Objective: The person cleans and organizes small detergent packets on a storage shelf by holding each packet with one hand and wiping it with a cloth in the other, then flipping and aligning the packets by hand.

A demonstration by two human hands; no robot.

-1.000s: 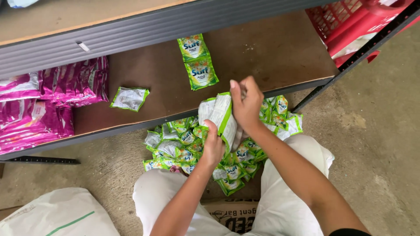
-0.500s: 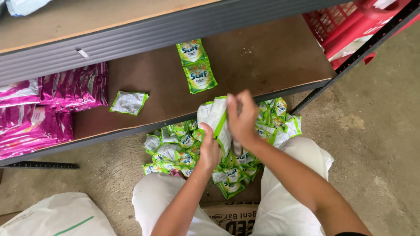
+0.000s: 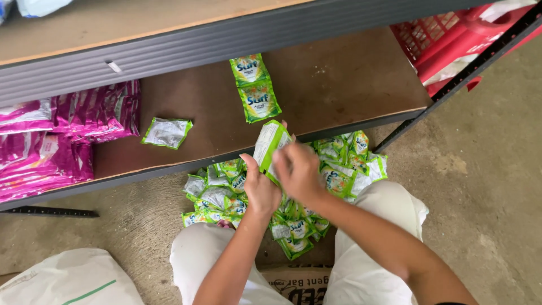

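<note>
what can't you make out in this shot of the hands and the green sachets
Head view:
- Right hand: motion-blurred, finger positions unclear.
- Held green sachets: count unclear; left hand and the right cover the lower part.
- Sachet pile: middle hidden by both hands.
- Red basket: cut off by the top edge and shelf post.

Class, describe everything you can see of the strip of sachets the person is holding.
The strip of sachets is green-edged with a pale, glossy, plastic-looking back turned to the camera. It stands nearly upright, tilted right, before the lower shelf's edge and above the pile on the floor. The left hand grips its lower part; the right hand, blurred, covers its right side.
</note>
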